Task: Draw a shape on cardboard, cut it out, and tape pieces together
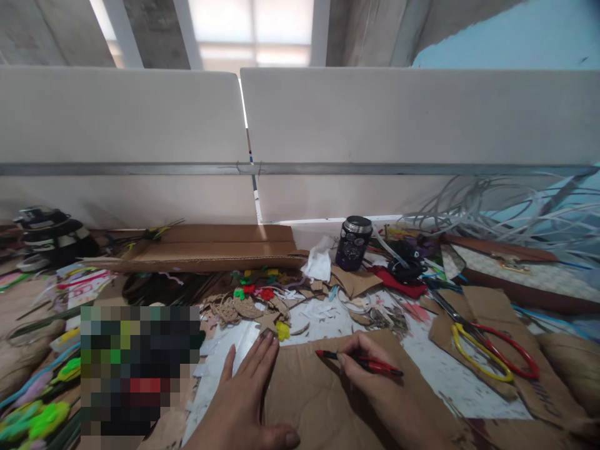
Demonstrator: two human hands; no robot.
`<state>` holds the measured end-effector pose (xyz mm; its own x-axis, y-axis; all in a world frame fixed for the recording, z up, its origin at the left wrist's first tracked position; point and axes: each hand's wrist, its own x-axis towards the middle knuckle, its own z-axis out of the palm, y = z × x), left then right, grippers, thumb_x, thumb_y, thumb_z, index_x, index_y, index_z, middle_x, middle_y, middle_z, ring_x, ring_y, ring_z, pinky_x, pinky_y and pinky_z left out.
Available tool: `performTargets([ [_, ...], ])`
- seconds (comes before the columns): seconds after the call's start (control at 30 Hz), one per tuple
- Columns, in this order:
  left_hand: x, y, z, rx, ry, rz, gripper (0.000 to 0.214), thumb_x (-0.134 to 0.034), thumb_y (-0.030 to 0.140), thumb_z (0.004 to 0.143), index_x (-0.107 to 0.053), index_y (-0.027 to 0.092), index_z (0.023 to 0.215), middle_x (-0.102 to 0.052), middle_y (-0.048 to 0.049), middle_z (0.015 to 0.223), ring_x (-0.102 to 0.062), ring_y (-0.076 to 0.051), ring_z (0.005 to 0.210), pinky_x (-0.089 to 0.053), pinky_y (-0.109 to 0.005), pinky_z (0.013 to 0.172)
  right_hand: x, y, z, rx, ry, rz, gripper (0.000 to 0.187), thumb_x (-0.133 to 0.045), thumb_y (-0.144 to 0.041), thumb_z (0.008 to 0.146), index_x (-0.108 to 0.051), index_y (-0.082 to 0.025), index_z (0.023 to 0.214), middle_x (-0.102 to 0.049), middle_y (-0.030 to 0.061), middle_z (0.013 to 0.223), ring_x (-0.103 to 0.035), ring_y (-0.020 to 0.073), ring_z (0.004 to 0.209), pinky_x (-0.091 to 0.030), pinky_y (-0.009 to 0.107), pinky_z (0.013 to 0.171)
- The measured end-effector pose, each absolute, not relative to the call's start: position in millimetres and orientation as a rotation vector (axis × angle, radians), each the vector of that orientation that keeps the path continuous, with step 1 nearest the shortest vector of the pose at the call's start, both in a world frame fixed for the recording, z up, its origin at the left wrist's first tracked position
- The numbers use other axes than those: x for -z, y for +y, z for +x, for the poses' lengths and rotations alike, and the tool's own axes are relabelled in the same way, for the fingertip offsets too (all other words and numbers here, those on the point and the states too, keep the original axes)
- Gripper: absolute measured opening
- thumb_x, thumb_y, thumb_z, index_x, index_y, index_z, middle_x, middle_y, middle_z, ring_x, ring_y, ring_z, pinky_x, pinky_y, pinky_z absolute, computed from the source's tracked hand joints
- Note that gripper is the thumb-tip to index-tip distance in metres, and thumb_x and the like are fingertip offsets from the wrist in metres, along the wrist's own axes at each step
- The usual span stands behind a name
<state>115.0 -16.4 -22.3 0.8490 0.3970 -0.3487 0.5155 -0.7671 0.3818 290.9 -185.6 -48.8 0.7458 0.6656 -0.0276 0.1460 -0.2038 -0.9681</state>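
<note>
A piece of brown cardboard (304, 400) lies in front of me, with faint curved lines on its surface. My left hand (248, 390) rests flat along its left edge, fingers stretched out and the thumb on the board. Over the right half, my right hand (370, 381) pinches a red and black pen (382, 365), its red tip pointing left near the board's far edge. Whether that tip touches the board I cannot tell. Just beyond my left fingertips sit a small cardboard star (268, 322) and a yellow piece (282, 330).
Scissors (487, 350) with yellow and red handles lie on cardboard scraps at right. A dark jar (354, 244) stands at the back, beside a long cardboard tray (210, 240). White paper (323, 312) with scraps and twine lies beyond the board. A blurred-out patch covers the left.
</note>
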Motion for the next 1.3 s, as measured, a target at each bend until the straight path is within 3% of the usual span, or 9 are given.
performTargets([
  [0.6, 20.8, -16.9, 116.4, 0.352, 0.688, 2.55, 0.115, -0.077, 0.039, 0.064, -0.022, 0.021, 0.163, -0.012, -0.0069, 0.169, -0.012, -0.034, 0.158, 0.004, -0.062, 0.126, 31.1, -189.3, 293.8, -0.547, -0.567, -1.807, 0.028, -0.059, -0.051, 0.075, -0.058, -0.024, 0.069, -0.052, -0.0009, 0.066, -0.048, 0.0201, 0.066, -0.036, 0.032, 0.06],
  [0.77, 22.0, -15.5, 118.4, 0.358, 0.689, 2.572, 0.113, -0.077, 0.041, 0.065, -0.024, 0.026, 0.163, -0.011, -0.0048, 0.169, -0.013, -0.034, 0.158, 0.003, -0.062, 0.126, 31.7, -192.8, 296.2, -0.515, -0.538, -1.802, 0.026, -0.062, -0.05, 0.075, -0.06, -0.024, 0.068, -0.057, -0.0003, 0.064, -0.05, 0.0197, 0.062, -0.037, 0.032, 0.059],
  [0.97, 10.9, -18.7, 122.6, 0.475, 0.725, 2.588, 0.113, -0.072, 0.039, 0.066, -0.017, 0.017, 0.163, -0.003, -0.005, 0.169, -0.006, -0.029, 0.159, 0.006, -0.059, 0.125, 26.2, -199.9, 299.9, -0.47, -0.552, -1.822, 0.025, -0.062, -0.047, 0.074, -0.061, -0.024, 0.067, -0.059, 0.0002, 0.067, -0.053, 0.0204, 0.067, -0.041, 0.031, 0.061],
  [1.3, 2.9, -22.3, 123.3, 0.475, 0.719, 2.596, 0.111, -0.069, 0.036, 0.066, -0.018, 0.013, 0.162, -0.006, -0.0078, 0.169, -0.008, -0.031, 0.159, 0.003, -0.061, 0.125, 49.9, -201.6, 309.6, -0.498, -0.526, -1.7, 0.022, -0.069, -0.043, 0.081, -0.065, -0.024, 0.074, -0.061, -0.002, 0.065, -0.053, 0.0179, 0.062, -0.039, 0.029, 0.057],
])
